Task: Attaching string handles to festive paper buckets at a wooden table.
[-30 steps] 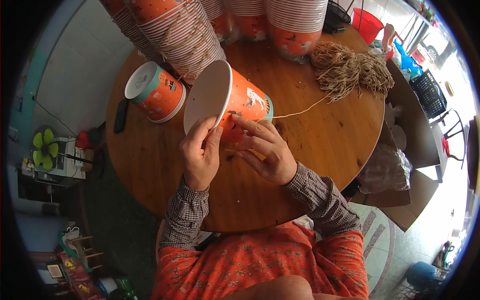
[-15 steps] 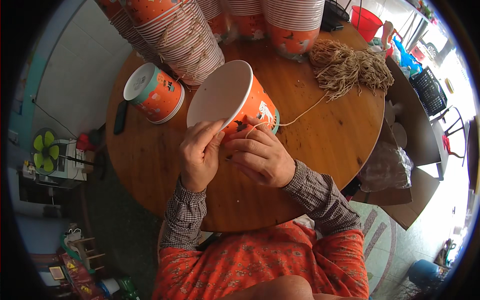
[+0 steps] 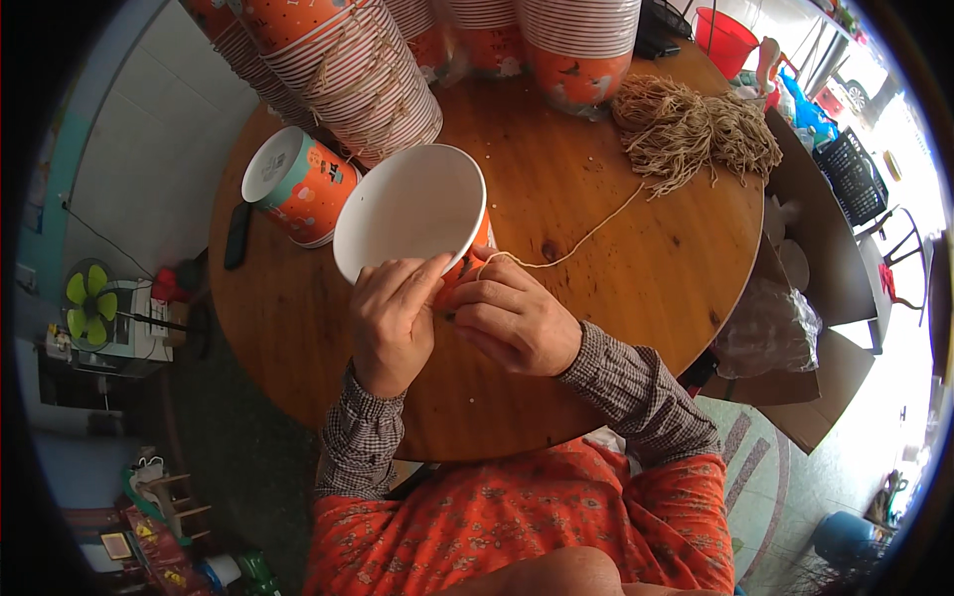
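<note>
A large orange paper bucket (image 3: pixel 412 209), white inside, is tilted above the table with its mouth up and toward the left. My left hand (image 3: pixel 393 323) is closed on its near rim, thumb outside and fingers along the edge. My right hand (image 3: pixel 522 313) is closed at the bucket's outer wall, its fingers pinching a thin beige string (image 3: pixel 581 243). The string trails over the table to a loose bundle of string (image 3: pixel 696 139) at the far right. Exactly how the string meets the bucket is hidden behind my fingers.
A second orange bucket (image 3: pixel 313 189) stands upside down at the left, beside a dark phone (image 3: pixel 238 235). Stacked buckets (image 3: pixel 363 94) wound with string and plastic-wrapped stacks (image 3: pixel 581 50) line the far side. Right of the round wooden table (image 3: pixel 636 308) is an open cardboard box (image 3: pixel 820 258).
The bucket has swung left and down, its mouth turning more upward. My left hand moved slightly down with it; my right hand still pinches the string.
</note>
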Demonstrator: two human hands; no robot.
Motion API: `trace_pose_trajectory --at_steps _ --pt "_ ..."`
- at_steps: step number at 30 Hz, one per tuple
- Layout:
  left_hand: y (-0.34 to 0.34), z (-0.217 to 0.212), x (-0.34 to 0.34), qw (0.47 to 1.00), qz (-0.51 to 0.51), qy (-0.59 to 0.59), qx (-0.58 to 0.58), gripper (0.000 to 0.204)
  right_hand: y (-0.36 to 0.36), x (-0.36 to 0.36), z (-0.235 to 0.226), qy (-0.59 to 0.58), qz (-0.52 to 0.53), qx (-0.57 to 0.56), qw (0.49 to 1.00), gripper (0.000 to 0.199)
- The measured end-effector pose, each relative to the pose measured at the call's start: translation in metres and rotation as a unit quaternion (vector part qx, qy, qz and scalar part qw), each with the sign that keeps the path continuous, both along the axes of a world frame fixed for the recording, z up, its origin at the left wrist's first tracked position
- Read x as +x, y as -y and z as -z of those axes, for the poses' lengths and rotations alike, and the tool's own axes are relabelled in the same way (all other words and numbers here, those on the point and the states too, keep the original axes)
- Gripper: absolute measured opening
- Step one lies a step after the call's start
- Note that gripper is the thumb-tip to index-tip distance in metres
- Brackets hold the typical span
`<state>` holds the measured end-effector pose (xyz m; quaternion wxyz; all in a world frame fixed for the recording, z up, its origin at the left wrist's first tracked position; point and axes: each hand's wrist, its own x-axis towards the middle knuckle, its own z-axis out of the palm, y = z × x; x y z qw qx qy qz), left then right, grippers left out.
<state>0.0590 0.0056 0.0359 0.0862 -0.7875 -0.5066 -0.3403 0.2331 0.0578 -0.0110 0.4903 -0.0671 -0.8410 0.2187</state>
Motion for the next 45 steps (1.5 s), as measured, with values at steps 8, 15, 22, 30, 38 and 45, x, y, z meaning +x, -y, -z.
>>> trace_pose_trajectory --at_steps 8,15,22,30,38,45 --pt "0.005 0.002 -0.009 0.998 0.017 -0.050 -0.033 0.042 -0.003 -0.002 0.002 0.037 -0.009 -0.006 0.999 0.016" --pt "-0.003 -0.017 -0.003 0.987 0.026 -0.021 -0.158 0.039 -0.002 0.002 0.009 0.036 -0.073 -0.091 0.993 0.013" --pt "-0.016 -0.016 -0.007 0.981 0.057 -0.018 -0.183 0.039 -0.003 0.010 0.008 0.059 -0.079 -0.183 0.978 0.011" --pt "-0.017 -0.016 -0.010 0.977 0.027 -0.009 -0.211 0.021 -0.014 0.013 0.014 -0.009 -0.019 -0.408 0.913 0.012" --pt "-0.021 -0.010 -0.003 0.984 0.044 0.078 -0.154 0.013 -0.020 0.002 0.026 -0.159 -0.078 -0.538 0.824 0.014" --pt "-0.020 -0.010 -0.003 0.982 0.013 0.051 -0.179 0.006 -0.021 -0.003 0.030 -0.192 -0.070 -0.569 0.796 0.013"
